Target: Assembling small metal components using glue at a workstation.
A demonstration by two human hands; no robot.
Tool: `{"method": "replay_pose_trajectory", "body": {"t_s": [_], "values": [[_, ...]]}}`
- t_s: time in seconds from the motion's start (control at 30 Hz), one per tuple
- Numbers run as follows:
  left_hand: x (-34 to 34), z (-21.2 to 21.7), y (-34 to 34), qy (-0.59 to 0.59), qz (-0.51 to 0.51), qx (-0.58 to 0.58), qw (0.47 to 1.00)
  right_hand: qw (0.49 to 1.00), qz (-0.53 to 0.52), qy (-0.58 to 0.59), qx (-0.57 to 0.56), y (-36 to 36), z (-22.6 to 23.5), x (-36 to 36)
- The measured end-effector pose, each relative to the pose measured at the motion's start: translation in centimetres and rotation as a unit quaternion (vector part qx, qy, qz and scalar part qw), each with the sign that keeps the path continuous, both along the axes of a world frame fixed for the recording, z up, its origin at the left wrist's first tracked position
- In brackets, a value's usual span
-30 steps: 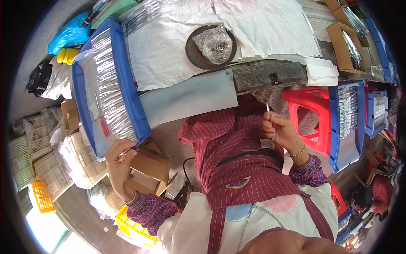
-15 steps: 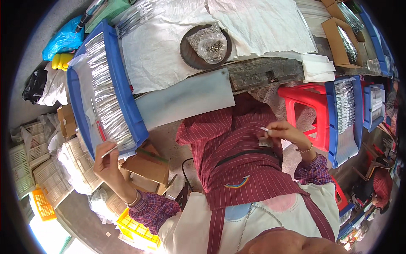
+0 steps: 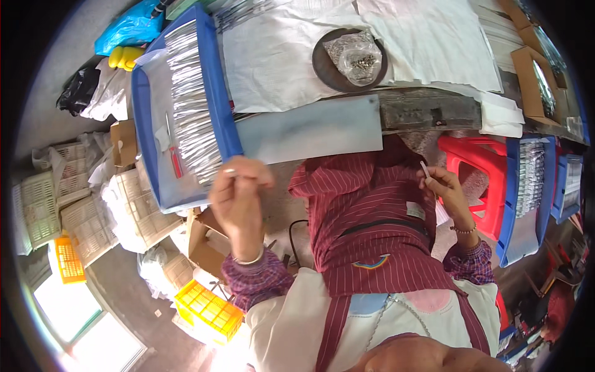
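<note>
My left hand (image 3: pixel 238 201) is raised beside the near end of a blue tray (image 3: pixel 221 80), slightly blurred. Its fingers are pinched, and a small pale end of a thin strip shows at their tips. My right hand (image 3: pixel 445 189) is over my lap at the right, with thumb and fingers closed on a short white strip (image 3: pixel 424 169) that points up and away. Many thin silvery strips (image 3: pixel 193 105) lie in a row inside the blue tray. A red-handled tool (image 3: pixel 175 162) lies beside them in the tray.
Ahead on the cloth-covered bench is a dark round dish (image 3: pixel 328 68) holding a plastic bag of small metal parts (image 3: pixel 362 62). A grey board (image 3: pixel 316 131) juts over the bench edge. To the right are a red stool (image 3: pixel 493 186) and another blue tray (image 3: pixel 512 217); crates (image 3: pixel 37 201) stand left.
My left hand has moved right and inward from the tray's near end. My right hand has turned its strip more upright and shifted slightly up. The whole view has shifted too.
</note>
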State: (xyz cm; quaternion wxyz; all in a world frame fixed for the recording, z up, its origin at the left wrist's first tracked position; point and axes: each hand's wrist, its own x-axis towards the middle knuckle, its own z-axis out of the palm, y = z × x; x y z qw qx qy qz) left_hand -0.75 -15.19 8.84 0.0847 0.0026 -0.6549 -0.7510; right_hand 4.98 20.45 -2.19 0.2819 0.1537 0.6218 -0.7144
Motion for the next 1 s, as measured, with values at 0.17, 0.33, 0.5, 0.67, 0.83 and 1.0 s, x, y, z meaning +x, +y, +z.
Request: {"method": "replay_pose_trajectory", "body": {"t_s": [0.17,0.33,0.5,0.67,0.83,1.0], "values": [[1.1,-3.2,4.1,-0.2,-0.199,0.047,0.958,0.994,-0.004,-0.03,-0.104,-2.3,1.2,-0.4],[2.1,-6.3,8.2,-0.265,-0.278,0.088,0.919,0.986,-0.031,-0.063,-0.149,-4.5,2.7,-0.7],[2.2,-7.8,10.0,-0.243,-0.301,0.109,0.916,0.987,-0.045,-0.048,-0.149,-4.6,2.5,-0.5],[2.0,-8.4,11.1,-0.239,-0.265,0.09,0.93,0.99,-0.038,-0.008,-0.138,-4.9,2.8,-0.4],[1.9,-8.7,11.6,-0.286,-0.247,0.067,0.923,0.996,0.01,0.036,-0.085,-4.9,2.3,0.0],[2.1,-9.6,12.3,-0.278,-0.248,0.024,0.928,0.996,0.02,0.08,-0.04,-5.0,2.7,0.0]]}}
